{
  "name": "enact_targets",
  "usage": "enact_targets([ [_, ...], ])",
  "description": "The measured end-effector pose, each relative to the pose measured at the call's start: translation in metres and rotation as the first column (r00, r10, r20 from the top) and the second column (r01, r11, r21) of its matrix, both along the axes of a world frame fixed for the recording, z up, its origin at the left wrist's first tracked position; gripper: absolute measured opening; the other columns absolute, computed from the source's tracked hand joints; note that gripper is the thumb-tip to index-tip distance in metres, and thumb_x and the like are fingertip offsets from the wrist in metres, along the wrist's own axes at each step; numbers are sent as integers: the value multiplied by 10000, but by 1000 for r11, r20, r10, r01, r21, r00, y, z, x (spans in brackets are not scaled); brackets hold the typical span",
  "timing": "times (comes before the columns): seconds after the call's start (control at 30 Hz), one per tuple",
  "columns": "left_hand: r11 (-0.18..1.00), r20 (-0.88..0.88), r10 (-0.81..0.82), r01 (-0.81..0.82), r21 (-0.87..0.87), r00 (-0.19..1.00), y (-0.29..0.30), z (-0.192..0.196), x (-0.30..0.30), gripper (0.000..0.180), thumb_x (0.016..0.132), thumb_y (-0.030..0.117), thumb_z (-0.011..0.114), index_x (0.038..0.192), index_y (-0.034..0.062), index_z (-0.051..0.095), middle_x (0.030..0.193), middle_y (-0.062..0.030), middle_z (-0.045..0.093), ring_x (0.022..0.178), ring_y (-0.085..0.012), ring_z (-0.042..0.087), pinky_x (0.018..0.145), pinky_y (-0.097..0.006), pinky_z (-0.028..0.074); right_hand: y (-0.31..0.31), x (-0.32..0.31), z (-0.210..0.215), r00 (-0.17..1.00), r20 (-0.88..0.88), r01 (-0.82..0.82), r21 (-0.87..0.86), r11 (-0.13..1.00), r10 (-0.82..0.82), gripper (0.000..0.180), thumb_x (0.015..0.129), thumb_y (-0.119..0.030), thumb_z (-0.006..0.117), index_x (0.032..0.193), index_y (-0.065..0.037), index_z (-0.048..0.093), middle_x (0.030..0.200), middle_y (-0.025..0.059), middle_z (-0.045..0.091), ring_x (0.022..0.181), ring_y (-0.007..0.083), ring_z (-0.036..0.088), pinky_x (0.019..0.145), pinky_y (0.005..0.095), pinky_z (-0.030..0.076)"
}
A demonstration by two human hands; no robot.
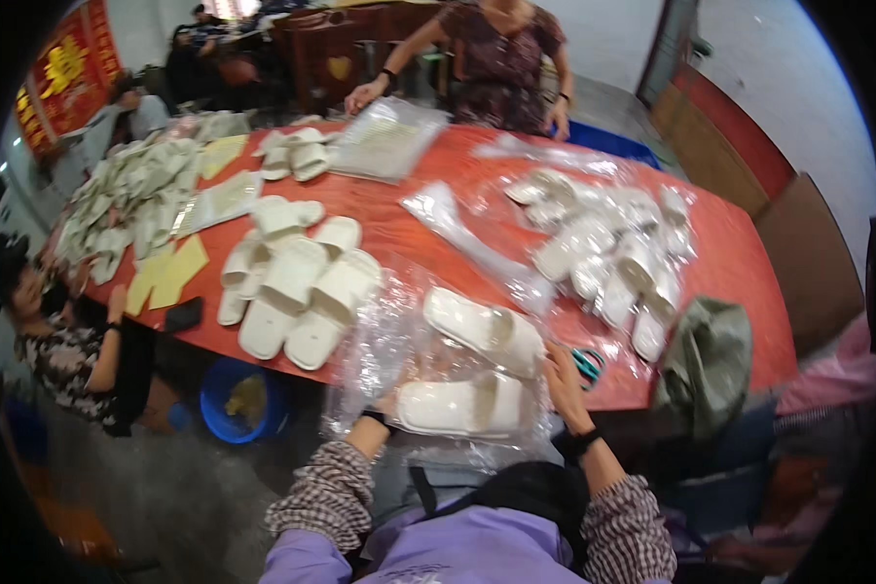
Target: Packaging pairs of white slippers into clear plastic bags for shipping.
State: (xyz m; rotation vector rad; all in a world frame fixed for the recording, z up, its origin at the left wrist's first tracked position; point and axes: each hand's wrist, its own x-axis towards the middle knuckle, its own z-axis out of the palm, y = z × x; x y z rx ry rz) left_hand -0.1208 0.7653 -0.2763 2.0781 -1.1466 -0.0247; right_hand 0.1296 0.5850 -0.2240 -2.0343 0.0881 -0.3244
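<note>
In front of me at the table's near edge lies a pair of white slippers, an upper slipper (472, 326) and a lower slipper (448, 407), with their toe straps toward the right. Clear plastic bags (375, 341) spread under and around them. My left hand (387, 401) is at the heel end of the lower slipper; plastic and the sole hide its fingers. My right hand (563, 387) rests beside the toe straps, fingers stretched out along the plastic. Teal-handled scissors (588, 367) lie just right of that hand.
Stacked white slippers (297, 277) stand left on the red table (399, 229); bagged slippers (594, 243) pile up right. A green cloth bag (708, 360) hangs over the near edge. A blue bucket (212, 399) is on the floor. One person (506, 68) stands opposite, another (78, 360) sits left.
</note>
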Motion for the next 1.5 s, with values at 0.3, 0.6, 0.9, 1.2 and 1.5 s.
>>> enact_targets([
  [0.3, 967, 33, -255, 255, -5, 966, -19, 17, -13, 465, 830, 255, 570, 1272, 120, 525, 1278, -157, 499, 1217, -364, 429, 1021, -603, 271, -36, 27, -36, 980, 43, 194, 30, 981, -195, 422, 854, -104, 562, 1265, -15, 524, 1130, 192, 576, 1084, 371, 496, 950, 431, 385],
  [0.6, 966, 137, -257, 249, 72, 957, -16, 19, 38, 474, 833, 253, 569, 1287, 128, 514, 1286, -152, 494, 1230, -353, 425, 1027, -605, 263, -19, 38, -15, 968, 190, 225, -392, 892, -161, 197, 801, -32, 577, 987, -54, 641, 915, 136, 583, 911, 327, 522, 801, 409, 438],
  [0.9, 965, 232, -250, 222, 140, 940, -9, 19, 87, 484, 835, 250, 569, 1301, 136, 503, 1293, -148, 489, 1243, -342, 420, 1033, -606, 255, -36, 64, -32, 965, 149, 240, -183, 953, -214, 109, 823, -53, 610, 908, -3, 656, 845, 157, 630, 784, 287, 603, 710, 356, 469],
  [1.2, 972, 368, -85, -4, 235, 926, 33, 13, 164, 494, 838, 247, 569, 1315, 144, 492, 1301, -144, 484, 1256, -332, 416, 1039, -608, 247, -27, 64, -9, 942, 264, 300, -388, 872, -207, 247, 836, -83, 607, 1078, -31, 595, 1023, 159, 564, 973, 354, 546, 860, 421, 444],
  [1.5, 860, 613, 98, -377, 344, 784, 151, 29, 270, 506, 840, 245, 568, 1329, 152, 481, 1308, -140, 479, 1269, -321, 412, 1045, -609, 240, 7, 25, -9, 957, 3, -279, -248, 928, 288, 576, 923, -299, 481, 1406, -3, 382, 1434, 208, 376, 1340, 371, 319, 1131, 445, 214],
])
